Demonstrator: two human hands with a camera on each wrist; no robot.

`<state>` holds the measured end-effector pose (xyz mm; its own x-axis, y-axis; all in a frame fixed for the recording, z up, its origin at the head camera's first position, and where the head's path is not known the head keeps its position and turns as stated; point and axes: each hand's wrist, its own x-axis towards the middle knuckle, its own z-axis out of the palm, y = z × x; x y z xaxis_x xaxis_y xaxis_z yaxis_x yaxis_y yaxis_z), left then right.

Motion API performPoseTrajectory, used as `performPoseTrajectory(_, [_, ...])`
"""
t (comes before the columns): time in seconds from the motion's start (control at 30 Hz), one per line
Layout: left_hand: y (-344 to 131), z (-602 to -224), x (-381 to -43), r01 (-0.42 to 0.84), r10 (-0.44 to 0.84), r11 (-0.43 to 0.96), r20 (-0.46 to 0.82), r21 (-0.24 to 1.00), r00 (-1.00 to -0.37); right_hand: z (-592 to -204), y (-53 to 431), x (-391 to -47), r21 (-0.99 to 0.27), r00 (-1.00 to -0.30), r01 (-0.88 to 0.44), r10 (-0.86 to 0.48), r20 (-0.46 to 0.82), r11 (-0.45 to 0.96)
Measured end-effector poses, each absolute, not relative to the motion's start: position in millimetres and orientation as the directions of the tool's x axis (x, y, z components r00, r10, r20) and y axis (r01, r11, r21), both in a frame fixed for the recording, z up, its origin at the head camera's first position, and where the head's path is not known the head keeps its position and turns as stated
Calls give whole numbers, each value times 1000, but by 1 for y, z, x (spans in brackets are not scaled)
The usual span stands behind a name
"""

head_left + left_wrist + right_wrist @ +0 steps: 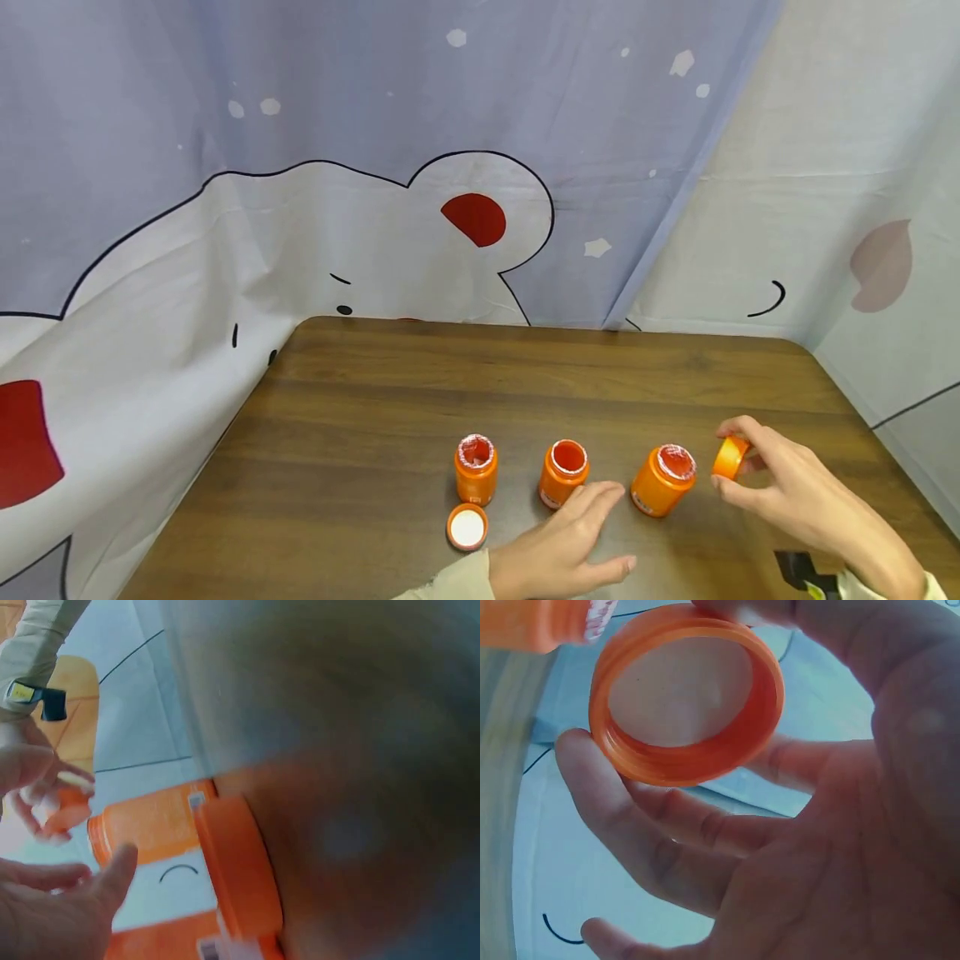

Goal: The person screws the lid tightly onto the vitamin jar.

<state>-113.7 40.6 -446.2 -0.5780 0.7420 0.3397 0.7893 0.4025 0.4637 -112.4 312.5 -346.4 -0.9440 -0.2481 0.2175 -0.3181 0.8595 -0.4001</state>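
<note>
Three orange jars stand uncapped in a row: a left jar (476, 483), a middle jar (561, 482) and a right jar (658, 490). Foil remnants ring their mouths. My right hand (787, 492) pinches an orange lid (730, 457) between thumb and fingers, just right of the right jar. In the right wrist view the lid's (697, 690) white-lined inside faces the camera. My left hand (566, 550) has its fingers extended, in front of the middle jar and overlapping its base; nothing is in its grasp. Another orange lid (467, 528) lies liner up before the left jar.
The jars stand on a brown wooden table (360, 467). Behind it and along its sides hangs a patterned curtain (360, 233) in blue-grey and white. A dark strap (806, 575) is around the right wrist.
</note>
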Motion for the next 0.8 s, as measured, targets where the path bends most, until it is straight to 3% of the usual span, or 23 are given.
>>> performPoseTrajectory(0.17, [59,-448,-113,735,698,476,301,483,-650,-336,307,-114,-410,-947,-309,-236,220,858])
performPoseTrajectory(0.37, [80,-449,-122,736,639,480,384,477,-666,-331,295,-119,-420,-927,-360,-267,265,833])
performPoseTrajectory(0.53, [90,-448,-127,690,586,507,381,517,-716,-331,287,-123,-409,-916,-391,-304,262,824])
performPoseTrajectory(0.8, [109,-446,-129,555,500,543,288,630,-817,-337,288,-129,-416,-910,-415,-356,214,809])
